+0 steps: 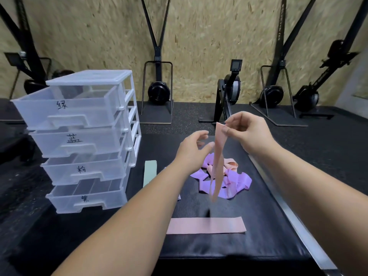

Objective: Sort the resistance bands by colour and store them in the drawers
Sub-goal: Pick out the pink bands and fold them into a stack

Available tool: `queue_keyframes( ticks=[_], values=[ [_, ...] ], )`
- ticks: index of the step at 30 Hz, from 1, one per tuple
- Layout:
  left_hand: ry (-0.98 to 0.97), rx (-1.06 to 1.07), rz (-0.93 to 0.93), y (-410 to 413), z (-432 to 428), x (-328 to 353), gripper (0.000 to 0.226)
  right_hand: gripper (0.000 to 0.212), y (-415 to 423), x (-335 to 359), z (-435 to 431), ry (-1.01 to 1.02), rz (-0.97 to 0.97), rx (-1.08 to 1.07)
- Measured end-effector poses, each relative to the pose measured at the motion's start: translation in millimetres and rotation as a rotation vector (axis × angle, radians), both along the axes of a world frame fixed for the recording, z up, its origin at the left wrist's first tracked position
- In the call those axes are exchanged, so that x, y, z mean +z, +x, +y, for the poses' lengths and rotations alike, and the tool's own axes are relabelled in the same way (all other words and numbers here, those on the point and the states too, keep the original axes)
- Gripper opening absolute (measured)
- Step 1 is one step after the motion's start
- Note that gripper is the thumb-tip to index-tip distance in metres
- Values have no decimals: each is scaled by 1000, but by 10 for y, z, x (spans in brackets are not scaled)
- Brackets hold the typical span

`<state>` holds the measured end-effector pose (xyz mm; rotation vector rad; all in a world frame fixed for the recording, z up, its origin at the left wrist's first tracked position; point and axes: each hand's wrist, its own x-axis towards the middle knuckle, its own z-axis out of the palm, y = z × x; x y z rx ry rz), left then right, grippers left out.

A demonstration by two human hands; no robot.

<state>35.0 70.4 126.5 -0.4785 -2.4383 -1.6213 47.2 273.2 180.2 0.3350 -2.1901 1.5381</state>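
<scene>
Pink band [218, 156] hangs from your right hand [247, 134], which pinches its top end; the loop dangles below that pinch, over the purple pile [237, 182]. Your left hand [191, 150], fingers loose and empty, hovers just left of the grip. Take the lower loop there, fold it flat, then go for the third drawer [83, 172].

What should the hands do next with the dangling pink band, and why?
Probably the left hand should steady the dangling pink band, which the right hand pinches at its top, and help lay it on the flat pink band on the mat. The left hand is open right beside it, and pink seems to be gathered there.
</scene>
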Motion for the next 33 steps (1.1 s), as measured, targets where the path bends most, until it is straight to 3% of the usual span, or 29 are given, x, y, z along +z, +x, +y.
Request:
queue_keyframes(
  ticks=[4,8,11,13,16,21,23,26,33],
  values=[
    [54,-39,14,53,-15,202,28,24,139,19,-65,23,-54,134],
    [63,-13,-7,99,-64,185,9,30,236,-146,-98,-7,-136,117],
    [133,8,-67,139,-114,121,9,25,324,-318,-131,4,-254,115],
    [132,-11,-113,159,-145,91,8,8,363,-424,-158,52,-271,80],
    [112,-60,-159,186,-180,99,12,1,369,-525,-197,110,-257,96],
    [-54,-42,-99,187,-237,205,12,5,426,-537,-309,139,-214,144],
    [-16,-16,-81,194,-264,217,11,18,446,-594,-316,114,-262,195],
    [96,35,-103,219,-310,157,14,34,480,-779,-279,237,-371,235],
    [263,171,-169,325,-581,-268,12,19,727,-1182,-135,215,-583,361]
  ],
)
